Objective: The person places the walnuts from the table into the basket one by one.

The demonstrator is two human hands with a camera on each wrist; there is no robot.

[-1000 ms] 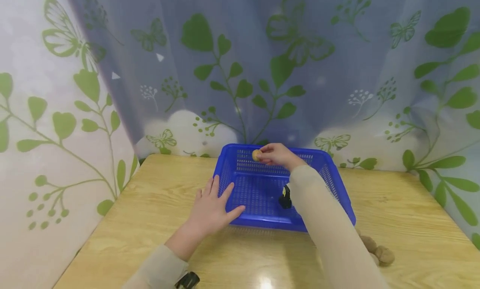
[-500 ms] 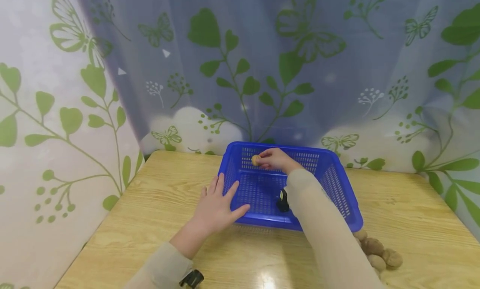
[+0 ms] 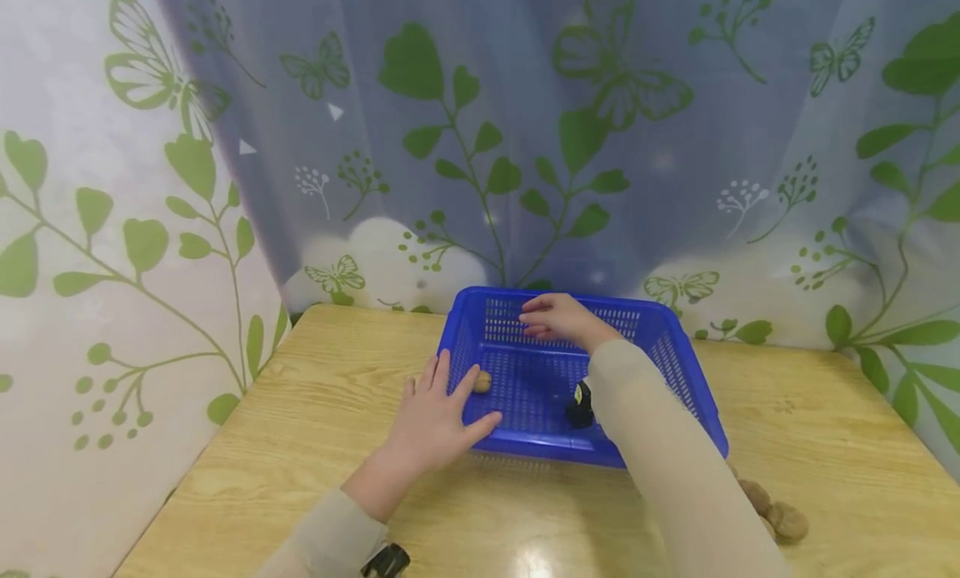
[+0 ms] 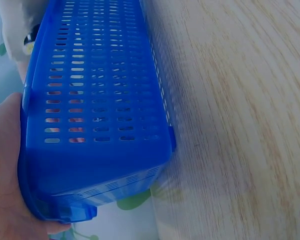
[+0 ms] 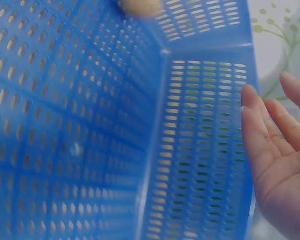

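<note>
A blue plastic basket (image 3: 525, 445) with slotted walls stands on the wooden table. Inside it, near the left wall, lies one tan walnut (image 3: 482, 382); in the right wrist view the walnut (image 5: 141, 7) shows blurred at the top edge. My left hand (image 3: 427, 420) rests on the basket's front left rim with fingers spread, and the left wrist view has this hand (image 4: 5, 165) along the rim's outside. Over the back part of the basket, my right hand (image 3: 558, 318) hovers with loose fingers and nothing in them, as the right wrist view of the hand (image 5: 282, 150) also shows.
Several brown walnuts (image 3: 787, 521) lie in a pile on the table (image 3: 315, 395) to the basket's front right, partly hidden by the right sleeve (image 3: 675, 453). A curtain (image 3: 480, 186) printed with leaves and butterflies hangs right behind the basket.
The walnut that my right hand pinched has been let go and now lies at the basket's left side. The right hand's fingers have loosened; the left hand keeps its place on the rim.
</note>
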